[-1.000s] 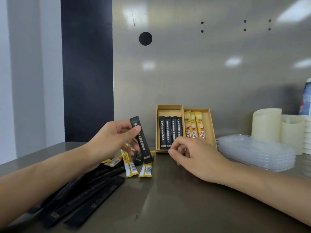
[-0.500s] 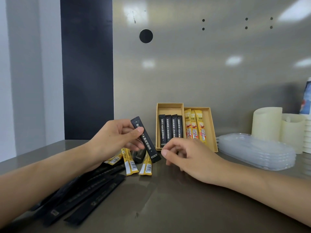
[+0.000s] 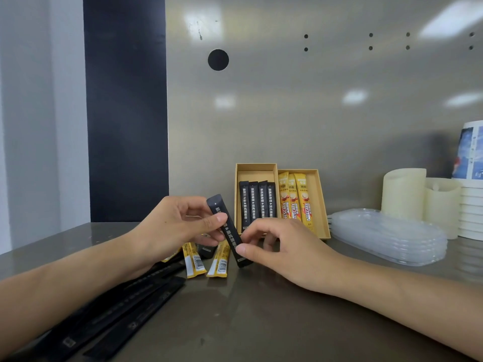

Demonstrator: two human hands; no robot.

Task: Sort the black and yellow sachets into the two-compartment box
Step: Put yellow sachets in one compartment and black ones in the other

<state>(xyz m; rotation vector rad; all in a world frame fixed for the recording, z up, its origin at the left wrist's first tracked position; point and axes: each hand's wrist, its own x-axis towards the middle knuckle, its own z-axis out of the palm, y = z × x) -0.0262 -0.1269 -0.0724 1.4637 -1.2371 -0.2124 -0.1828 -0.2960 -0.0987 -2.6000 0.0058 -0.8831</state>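
Note:
A tan two-compartment box (image 3: 321,205) leans against the back wall. Its left half holds several black sachets (image 3: 257,205), its right half three yellow sachets (image 3: 294,198). My left hand (image 3: 175,226) pinches the upper part of one black sachet (image 3: 220,208), held tilted above the table. My right hand (image 3: 282,246) has its thumb and fingers closed on that sachet's lower end. Under my hands lie loose yellow sachets (image 3: 218,265) and, by my left forearm, several long black sachets (image 3: 125,309).
A stack of clear plastic trays (image 3: 392,236) lies right of the box. Behind it stand two cream cylinders (image 3: 403,192) and a stack of paper cups (image 3: 473,205). A steel wall closes off the back.
My right hand slid left from in front of the box and took hold of the black sachet's lower end. My left hand tilted the sachet toward it.

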